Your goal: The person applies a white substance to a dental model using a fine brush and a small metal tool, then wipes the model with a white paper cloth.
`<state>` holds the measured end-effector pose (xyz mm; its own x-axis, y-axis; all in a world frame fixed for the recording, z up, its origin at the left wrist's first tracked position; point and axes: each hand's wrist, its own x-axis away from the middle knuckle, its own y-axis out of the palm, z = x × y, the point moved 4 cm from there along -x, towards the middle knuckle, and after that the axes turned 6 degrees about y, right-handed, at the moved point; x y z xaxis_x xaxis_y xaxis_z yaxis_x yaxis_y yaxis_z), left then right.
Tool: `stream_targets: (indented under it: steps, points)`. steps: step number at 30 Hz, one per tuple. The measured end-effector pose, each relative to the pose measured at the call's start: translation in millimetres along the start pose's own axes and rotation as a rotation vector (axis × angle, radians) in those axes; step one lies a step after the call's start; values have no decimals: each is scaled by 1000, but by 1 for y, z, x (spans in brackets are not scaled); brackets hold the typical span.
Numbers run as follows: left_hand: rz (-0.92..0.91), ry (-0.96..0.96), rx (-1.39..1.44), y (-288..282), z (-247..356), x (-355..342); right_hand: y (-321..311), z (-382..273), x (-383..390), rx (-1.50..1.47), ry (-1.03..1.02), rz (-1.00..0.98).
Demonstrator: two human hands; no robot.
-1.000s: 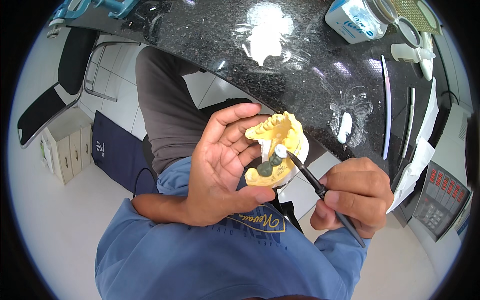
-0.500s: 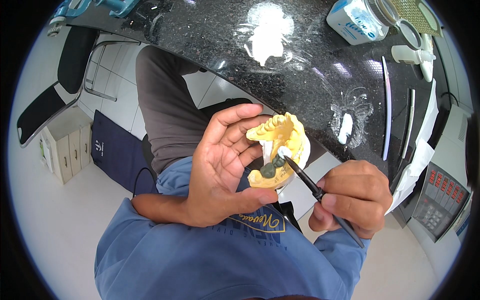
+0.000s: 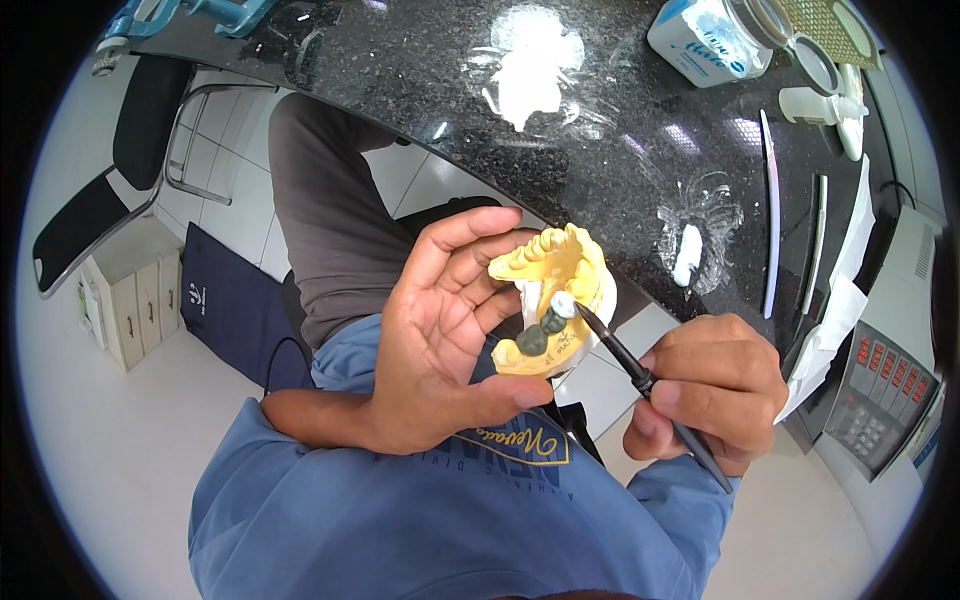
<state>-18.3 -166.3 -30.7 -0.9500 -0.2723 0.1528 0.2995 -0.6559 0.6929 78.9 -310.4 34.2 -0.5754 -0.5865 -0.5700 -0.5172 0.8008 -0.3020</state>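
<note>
My left hand (image 3: 430,350) cradles a yellow dental model (image 3: 575,265) on a white base, with thumb and curled fingers around it. On the model's near arm are dark green tooth-shaped pieces (image 3: 533,340) and a white-coated one (image 3: 562,305). My right hand (image 3: 705,395) grips a black, slender brush-like tool (image 3: 625,360) in a closed pinch, its tip beside the white-coated piece. On the dark counter (image 3: 420,70), beyond the right hand, lie a patch of white paste (image 3: 688,255) with smears around it and a long pale instrument (image 3: 770,220).
A white jar (image 3: 700,40) with its lid nearby, a small bottle (image 3: 810,105), a second thin rod (image 3: 815,240), white paper (image 3: 830,330) and a keypad device (image 3: 880,400) are on the right. At left are a black chair (image 3: 150,130), small cabinet (image 3: 140,300) and blue clamp-like device (image 3: 230,15).
Since half a second ago the tool tip has shifted slightly right, from on the white-coated piece to its edge. My right hand moved a little with it; my left hand stays about the same.
</note>
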Motion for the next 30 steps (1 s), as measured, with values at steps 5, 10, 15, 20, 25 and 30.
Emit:
stream_targets:
  steps: [5, 10, 15, 20, 25, 30]
  points:
    - [13, 5, 4, 0, 0, 0, -2, -1, -1, 14, -2, 5]
    - [55, -37, 61, 0, 1, 0, 0, -1, 1, 2, -24, -14]
    - [51, -32, 55, 0, 1, 0, 3, -2, -1, 11, -31, -61]
    - [42, -31, 23, 0, 1, 0, 3, -2, -1, 12, -26, -36]
    - [26, -4, 11, -1, 0, 1, 4, -1, 0, 15, -30, -34]
    - [28, -4, 22, 0, 1, 1, 3, -1, -1, 8, -27, -50]
